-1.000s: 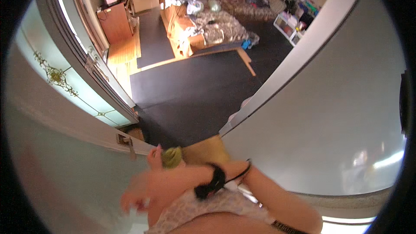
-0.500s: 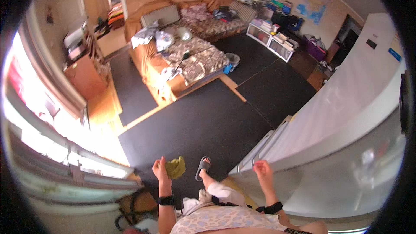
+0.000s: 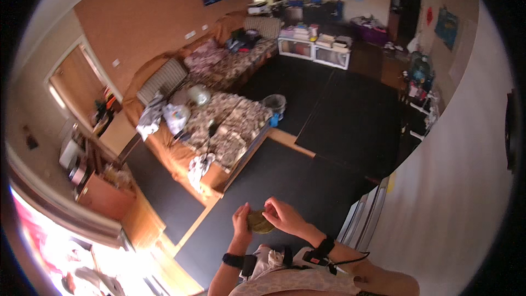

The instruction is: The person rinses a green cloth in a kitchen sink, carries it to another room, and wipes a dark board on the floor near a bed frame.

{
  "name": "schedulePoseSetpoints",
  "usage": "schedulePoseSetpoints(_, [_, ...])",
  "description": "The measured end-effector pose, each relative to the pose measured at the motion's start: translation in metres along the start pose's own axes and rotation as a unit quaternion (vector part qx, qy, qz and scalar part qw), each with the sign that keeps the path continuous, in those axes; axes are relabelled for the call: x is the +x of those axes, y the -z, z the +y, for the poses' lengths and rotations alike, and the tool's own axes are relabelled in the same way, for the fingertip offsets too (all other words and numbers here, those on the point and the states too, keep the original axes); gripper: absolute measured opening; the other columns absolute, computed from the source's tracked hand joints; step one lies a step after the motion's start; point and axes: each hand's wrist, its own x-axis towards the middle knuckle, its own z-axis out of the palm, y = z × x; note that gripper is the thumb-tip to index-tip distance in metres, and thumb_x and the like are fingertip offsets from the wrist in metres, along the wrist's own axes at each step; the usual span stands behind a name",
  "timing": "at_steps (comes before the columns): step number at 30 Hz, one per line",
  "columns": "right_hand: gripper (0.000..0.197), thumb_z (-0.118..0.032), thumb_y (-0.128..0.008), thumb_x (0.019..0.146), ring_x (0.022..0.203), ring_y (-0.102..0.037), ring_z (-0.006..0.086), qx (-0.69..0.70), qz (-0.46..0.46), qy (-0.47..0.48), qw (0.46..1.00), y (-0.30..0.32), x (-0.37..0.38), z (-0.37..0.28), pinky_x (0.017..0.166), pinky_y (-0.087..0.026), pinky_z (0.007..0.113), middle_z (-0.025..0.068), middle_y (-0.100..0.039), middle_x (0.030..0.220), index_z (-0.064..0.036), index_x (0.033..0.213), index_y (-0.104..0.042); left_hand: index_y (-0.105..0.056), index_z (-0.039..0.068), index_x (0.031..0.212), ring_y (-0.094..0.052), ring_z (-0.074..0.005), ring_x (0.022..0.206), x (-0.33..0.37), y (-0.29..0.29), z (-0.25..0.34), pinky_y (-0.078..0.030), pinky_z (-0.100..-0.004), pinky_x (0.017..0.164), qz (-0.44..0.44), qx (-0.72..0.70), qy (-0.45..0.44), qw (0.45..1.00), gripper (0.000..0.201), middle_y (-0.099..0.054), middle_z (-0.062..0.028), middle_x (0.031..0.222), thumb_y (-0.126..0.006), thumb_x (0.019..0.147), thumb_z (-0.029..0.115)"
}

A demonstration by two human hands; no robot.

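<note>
An olive-green flat piece (image 3: 259,222), which looks like soft cloth, is in front of my body at the bottom middle. My left hand (image 3: 241,221) is closed on its left edge, with the thumb up. My right hand (image 3: 282,216) reaches across from the right, its fingers curled together at the upper right edge of the piece and seemingly pinching it. The fingertips partly cover that edge. A dark band is on each of my wrists.
An orange-covered sofa bed (image 3: 167,156) with a patterned spread stands ahead to the left, a bin (image 3: 275,104) at its corner. White cabinets (image 3: 296,49) stand farther back. A tall white surface (image 3: 433,197) rises close on my right. Dark mats (image 3: 296,178) cover the floor.
My right hand has come in from the far right to the green piece. My left hand has moved right with it. The view has swung, and the sofa bed appears lower and tilted.
</note>
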Motion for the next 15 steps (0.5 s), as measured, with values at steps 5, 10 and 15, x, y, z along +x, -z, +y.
schedulePoseSetpoints(5, [0.025,-0.016,-0.059,0.079,0.068,-0.06,0.0219,-0.043,0.195,-0.066,0.978,0.058,0.049,0.094,0.06,-0.048,0.03,0.0102,-0.06,0.083,-0.0033,0.098,-0.046,-0.048,0.013,0.066,-0.044,-0.0109,0.06,0.139,0.038,0.008,-0.039,-0.0264,0.056,0.003,-0.045,0.023,0.999,0.018,-0.042,0.0027,0.064,-0.059,0.078,0.021])
schedulePoseSetpoints(10, [0.04,-0.015,-0.059,0.075,0.101,-0.048,0.0329,-0.307,0.253,-0.268,0.877,0.122,0.007,0.163,0.081,-0.042,0.04,0.0179,-0.049,0.109,-0.0028,0.109,-0.044,-0.053,0.009,0.07,-0.05,-0.0143,0.068,0.25,0.024,0.022,-0.043,-0.0284,0.062,-0.006,0.007,0.032,0.999,0.014,-0.05,-0.0009,0.072,-0.057,0.076,0.021])
schedulePoseSetpoints(15, [0.052,-0.016,-0.059,0.074,0.112,-0.039,0.0373,-0.248,0.303,-0.439,0.809,0.144,0.025,0.186,0.095,-0.034,0.04,0.023,-0.04,0.119,-0.0009,0.118,-0.037,-0.052,0.006,0.07,-0.053,-0.0174,0.065,0.366,-0.03,0.022,-0.046,-0.033,0.061,-0.094,0.087,0.092,0.988,0.018,-0.052,-0.0043,0.07,-0.053,0.077,0.022])
